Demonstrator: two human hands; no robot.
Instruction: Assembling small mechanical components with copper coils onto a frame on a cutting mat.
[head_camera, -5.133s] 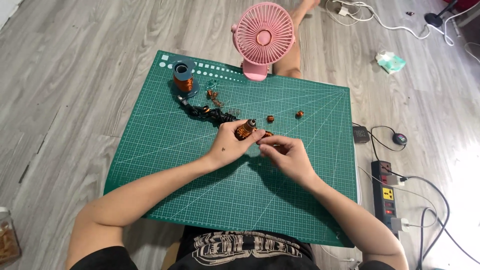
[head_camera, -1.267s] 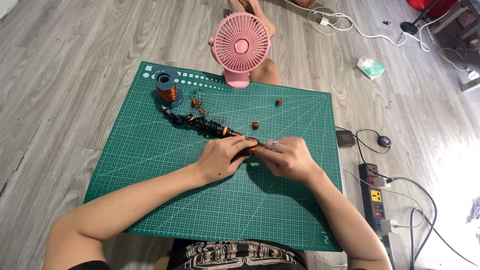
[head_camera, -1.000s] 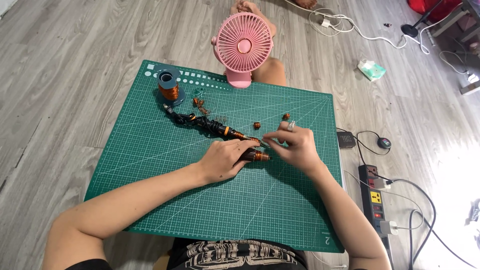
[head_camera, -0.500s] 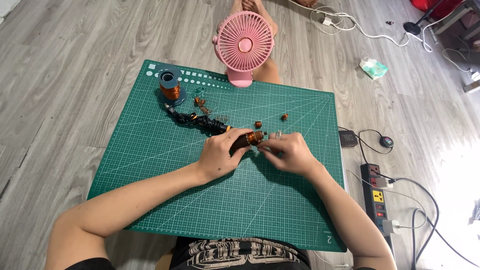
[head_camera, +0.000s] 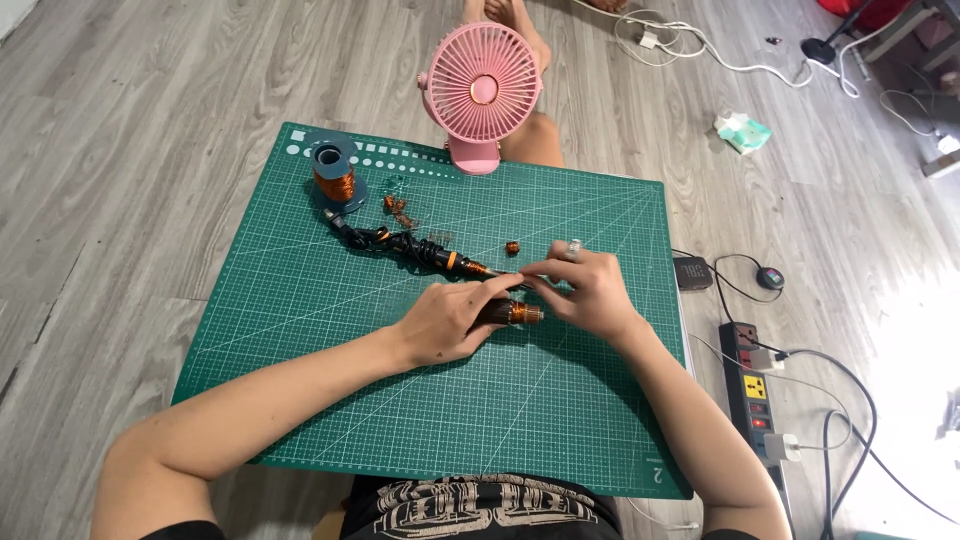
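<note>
On the green cutting mat (head_camera: 300, 380) laid on the wooden floor (head_camera: 120, 150), the left hand (head_camera: 450, 320) curls around a dark beaded strand with orange bands (head_camera: 512, 314), pinching its end against the mat. The right hand (head_camera: 590, 290) meets it from the other side, fingertips pressed together on the same end of the strand, a ring showing on one finger. The rest of the strand trails up and to the left across the mat toward a spool of copper wire (head_camera: 335, 180) standing near the mat's far corner. A loose orange bead (head_camera: 512, 247) lies just above the hands. A pink fan (head_camera: 482, 92) stands at the mat's far edge, and a power strip (head_camera: 757, 385) lies on the floor to the right.
</note>
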